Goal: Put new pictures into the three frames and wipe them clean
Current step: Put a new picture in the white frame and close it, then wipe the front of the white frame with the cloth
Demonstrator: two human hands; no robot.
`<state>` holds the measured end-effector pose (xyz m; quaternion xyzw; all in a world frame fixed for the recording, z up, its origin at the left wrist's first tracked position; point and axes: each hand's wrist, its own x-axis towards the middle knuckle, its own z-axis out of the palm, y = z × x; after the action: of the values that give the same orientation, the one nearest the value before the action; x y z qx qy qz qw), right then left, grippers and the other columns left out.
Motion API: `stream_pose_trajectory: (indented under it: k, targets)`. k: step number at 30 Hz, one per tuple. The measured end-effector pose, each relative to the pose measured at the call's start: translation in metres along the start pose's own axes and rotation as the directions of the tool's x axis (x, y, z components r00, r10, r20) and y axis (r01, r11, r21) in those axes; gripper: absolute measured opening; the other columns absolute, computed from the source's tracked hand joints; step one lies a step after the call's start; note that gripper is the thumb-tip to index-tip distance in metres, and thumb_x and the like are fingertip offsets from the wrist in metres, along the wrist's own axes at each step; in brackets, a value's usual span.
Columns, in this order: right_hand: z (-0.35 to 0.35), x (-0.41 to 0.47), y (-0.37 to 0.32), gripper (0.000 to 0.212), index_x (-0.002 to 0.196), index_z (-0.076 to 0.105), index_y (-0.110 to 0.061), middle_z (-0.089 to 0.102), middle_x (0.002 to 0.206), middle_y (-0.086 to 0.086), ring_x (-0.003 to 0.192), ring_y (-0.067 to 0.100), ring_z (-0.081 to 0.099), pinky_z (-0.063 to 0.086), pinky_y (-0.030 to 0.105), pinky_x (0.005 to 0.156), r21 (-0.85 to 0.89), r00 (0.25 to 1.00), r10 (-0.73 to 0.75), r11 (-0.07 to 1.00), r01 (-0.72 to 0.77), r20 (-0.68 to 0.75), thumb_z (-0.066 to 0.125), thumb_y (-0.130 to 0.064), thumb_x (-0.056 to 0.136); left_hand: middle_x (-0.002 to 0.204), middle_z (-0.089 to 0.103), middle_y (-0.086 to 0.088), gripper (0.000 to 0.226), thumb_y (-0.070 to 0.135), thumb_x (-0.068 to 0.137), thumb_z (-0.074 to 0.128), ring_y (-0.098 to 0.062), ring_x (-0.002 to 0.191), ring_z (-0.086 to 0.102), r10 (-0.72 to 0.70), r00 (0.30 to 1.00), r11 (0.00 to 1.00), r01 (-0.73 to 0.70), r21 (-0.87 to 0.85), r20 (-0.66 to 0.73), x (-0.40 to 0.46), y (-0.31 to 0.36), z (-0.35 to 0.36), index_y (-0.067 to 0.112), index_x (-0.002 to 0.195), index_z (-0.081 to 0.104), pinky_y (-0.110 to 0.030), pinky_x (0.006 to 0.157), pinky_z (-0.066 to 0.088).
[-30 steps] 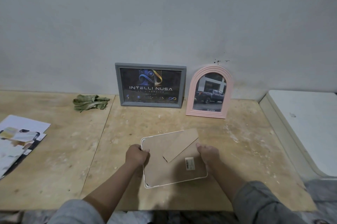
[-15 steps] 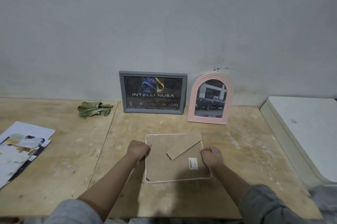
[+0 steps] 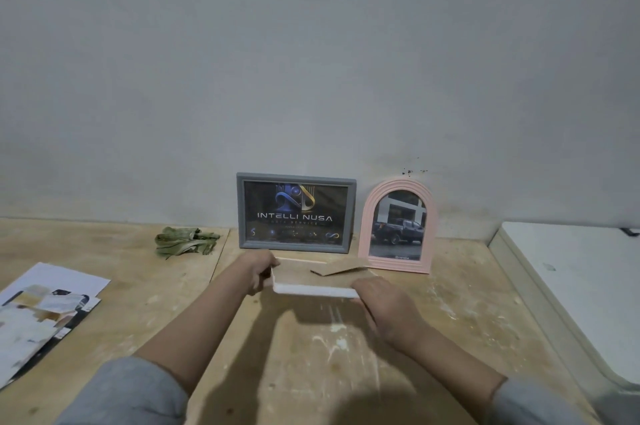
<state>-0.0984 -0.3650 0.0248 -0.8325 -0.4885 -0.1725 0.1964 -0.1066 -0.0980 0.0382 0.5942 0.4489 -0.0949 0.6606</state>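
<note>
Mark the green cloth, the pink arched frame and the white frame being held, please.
crumpled green cloth [image 3: 185,240]: head view, middle of the bundle.
pink arched picture frame [image 3: 366,217]: head view, left side of its ribbed border.
white rectangular frame [image 3: 317,291]: head view, near white edge, between the hands.

Beyond our fingers [image 3: 268,263], the wooden table [image 3: 311,348] bore a grey frame [image 3: 296,212], pink arched frame [image 3: 397,226], green cloth [image 3: 185,240] and, leftward, loose prints [image 3: 41,310].
</note>
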Motion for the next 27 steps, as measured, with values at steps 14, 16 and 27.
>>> stream_pose_trajectory:
  k: [14,16,27]
  targets:
    - [0.0,0.064,0.032,0.029,0.076,0.06,-0.008,0.057,0.072,0.007,0.067,0.018,0.049,0.035,0.027,0.058,0.633,0.584,0.799,0.378,-0.676,0.147,0.048,-0.022,0.098,0.088,0.064,-0.005,0.012,0.006,0.091,0.057,-0.016,0.081,0.057,0.348,0.915,0.921,-0.374,0.105,0.206,-0.012,-0.022,0.013,0.013,0.082,0.059,-0.029,0.074,0.045]
    - [0.008,0.063,0.037,0.032,0.074,0.062,-0.008,0.062,0.08,0.008,0.077,0.02,0.054,0.038,0.027,0.063,0.66,0.559,0.807,0.316,-0.682,0.191,0.047,-0.023,0.098,0.087,0.062,-0.008,0.014,0.002,0.091,0.056,-0.019,0.08,0.056,0.378,0.908,0.908,-0.401,0.117,0.18,-0.011,-0.025,0.012,0.012,0.08,0.057,-0.031,0.076,0.046]
    - [0.056,0.069,0.057,0.03,0.084,0.064,-0.013,0.054,0.101,0.001,0.107,0.02,0.046,0.032,0.041,0.105,0.64,0.491,0.727,0.092,-0.763,0.481,0.042,-0.027,0.1,0.087,0.063,-0.014,0.01,0.002,0.091,0.055,-0.025,0.081,0.064,0.355,0.932,0.934,-0.357,0.027,0.068,-0.02,-0.045,0.006,0.007,0.083,0.051,-0.04,0.081,0.055]
